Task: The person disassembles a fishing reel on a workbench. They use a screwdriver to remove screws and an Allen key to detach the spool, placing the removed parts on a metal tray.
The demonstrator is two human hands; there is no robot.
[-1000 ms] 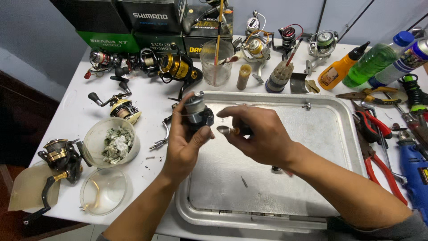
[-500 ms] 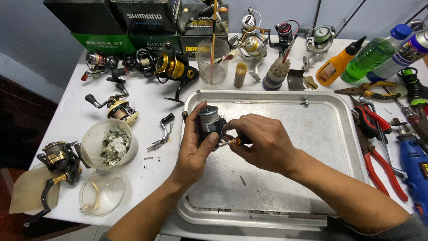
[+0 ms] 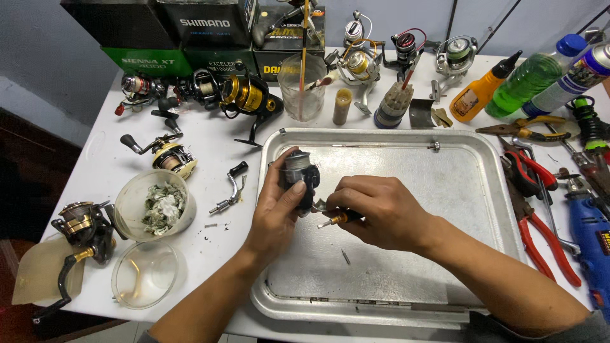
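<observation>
Two hands met at mid-frame over the metal tray [image 3: 457, 190]: the left hand [image 3: 276, 213] gripped a dark fishing reel [image 3: 298, 178], the right hand [image 3: 375, 209] pinched a small screwdriver [image 3: 337, 220] against it. Loosening seemed underway; steady turning comes next.

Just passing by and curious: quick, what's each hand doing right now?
Left hand: closed around a dark grey metal fishing reel body, above the metal tray.
Right hand: closed on a small orange-handled screwdriver.
</observation>
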